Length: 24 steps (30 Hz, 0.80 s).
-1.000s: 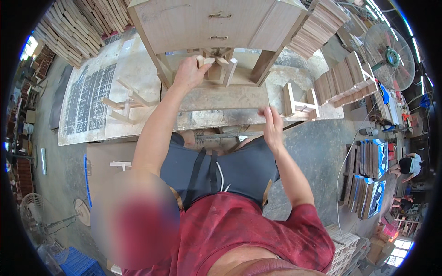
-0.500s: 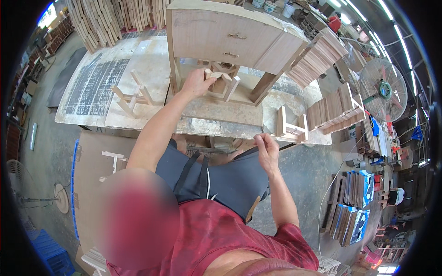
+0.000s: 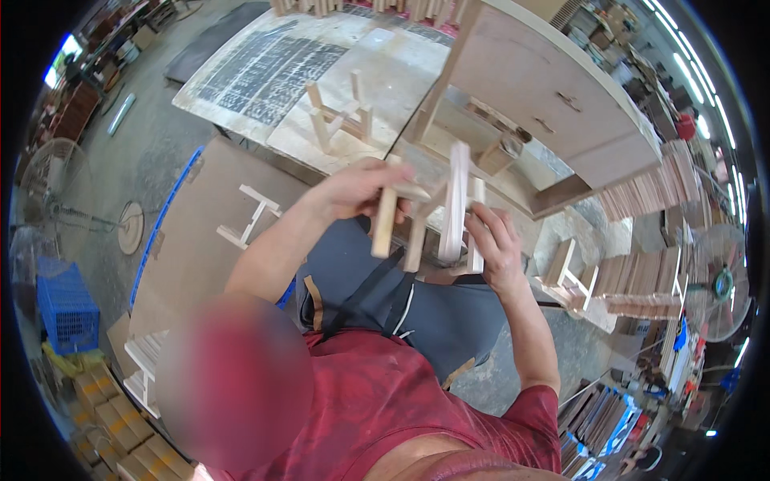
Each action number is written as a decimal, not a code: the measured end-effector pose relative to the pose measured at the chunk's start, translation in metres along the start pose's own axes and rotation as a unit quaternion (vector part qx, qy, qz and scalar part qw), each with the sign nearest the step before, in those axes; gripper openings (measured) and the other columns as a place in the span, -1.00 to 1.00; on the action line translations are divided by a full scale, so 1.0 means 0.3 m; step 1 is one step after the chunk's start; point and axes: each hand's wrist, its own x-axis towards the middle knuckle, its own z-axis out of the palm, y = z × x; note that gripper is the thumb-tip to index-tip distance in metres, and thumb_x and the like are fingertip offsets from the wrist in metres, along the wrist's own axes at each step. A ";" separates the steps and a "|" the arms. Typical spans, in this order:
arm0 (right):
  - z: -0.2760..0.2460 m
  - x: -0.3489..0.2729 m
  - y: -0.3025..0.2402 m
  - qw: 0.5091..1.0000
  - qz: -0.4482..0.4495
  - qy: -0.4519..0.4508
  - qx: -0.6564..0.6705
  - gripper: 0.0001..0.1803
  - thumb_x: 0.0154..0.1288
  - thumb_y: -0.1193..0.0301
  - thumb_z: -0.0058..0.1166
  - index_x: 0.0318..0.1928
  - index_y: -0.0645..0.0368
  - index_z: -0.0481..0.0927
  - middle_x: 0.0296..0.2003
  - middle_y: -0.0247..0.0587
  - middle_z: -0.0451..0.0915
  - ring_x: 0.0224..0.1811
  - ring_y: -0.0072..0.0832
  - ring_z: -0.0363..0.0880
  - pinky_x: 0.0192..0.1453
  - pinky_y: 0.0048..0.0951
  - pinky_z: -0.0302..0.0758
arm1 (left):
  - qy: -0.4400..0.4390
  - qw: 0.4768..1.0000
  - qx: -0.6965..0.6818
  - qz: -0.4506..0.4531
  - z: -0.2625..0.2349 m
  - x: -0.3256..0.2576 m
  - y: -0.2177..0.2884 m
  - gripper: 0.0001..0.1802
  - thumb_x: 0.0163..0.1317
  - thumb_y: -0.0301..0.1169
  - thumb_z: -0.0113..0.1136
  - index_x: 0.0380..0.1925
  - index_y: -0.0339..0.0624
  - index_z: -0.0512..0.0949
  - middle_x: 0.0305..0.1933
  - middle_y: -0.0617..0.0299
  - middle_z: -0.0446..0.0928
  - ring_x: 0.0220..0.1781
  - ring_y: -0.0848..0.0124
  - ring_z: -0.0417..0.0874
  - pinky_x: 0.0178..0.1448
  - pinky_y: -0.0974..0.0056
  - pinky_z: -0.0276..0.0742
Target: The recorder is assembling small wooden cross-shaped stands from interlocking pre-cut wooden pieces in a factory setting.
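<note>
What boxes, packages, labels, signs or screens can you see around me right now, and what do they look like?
Cardboard boxes: lower left on the floor, a row of small tan cartons.
Blue crate: far left, a blue plastic lattice basket beside the boxes.
Blue-and-white packs: lower right, flat packets standing in rows.
No signs or screens can be made out.
</note>
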 end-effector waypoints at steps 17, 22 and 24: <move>0.640 0.728 0.365 0.907 0.252 -0.222 0.253 -0.73 0.46 0.31 0.19 0.02 0.22 0.63 -0.29 -0.23 0.68 -0.25 -0.46 0.63 -0.10 -0.38 0.55 | 0.427 0.782 0.391 0.232 -0.566 0.180 -0.220 -0.68 0.22 -0.51 0.35 -0.07 -0.42 0.54 -0.15 -0.13 0.71 -0.06 0.09 0.79 0.06 0.10 0.68; 0.704 0.674 0.309 0.913 0.240 -0.306 0.119 -0.57 0.28 0.40 0.17 0.08 0.44 0.56 -0.07 0.21 0.69 0.04 -0.03 0.69 0.14 -0.15 0.57 | 0.403 0.775 0.356 0.331 -0.492 0.158 -0.222 -0.70 0.20 -0.46 0.40 -0.14 -0.38 0.55 -0.17 -0.13 0.71 -0.09 0.08 0.79 0.02 0.11 0.66; 0.684 0.675 0.267 0.899 0.260 -0.336 0.109 -0.46 0.20 0.35 0.25 0.10 0.48 0.52 0.01 0.31 0.65 0.14 0.07 0.64 0.20 -0.12 0.55 | 0.462 0.758 0.361 0.286 -0.450 0.146 -0.195 -0.62 0.16 -0.35 0.49 -0.16 -0.36 0.56 -0.21 -0.09 0.71 -0.07 0.12 0.79 -0.01 0.10 0.65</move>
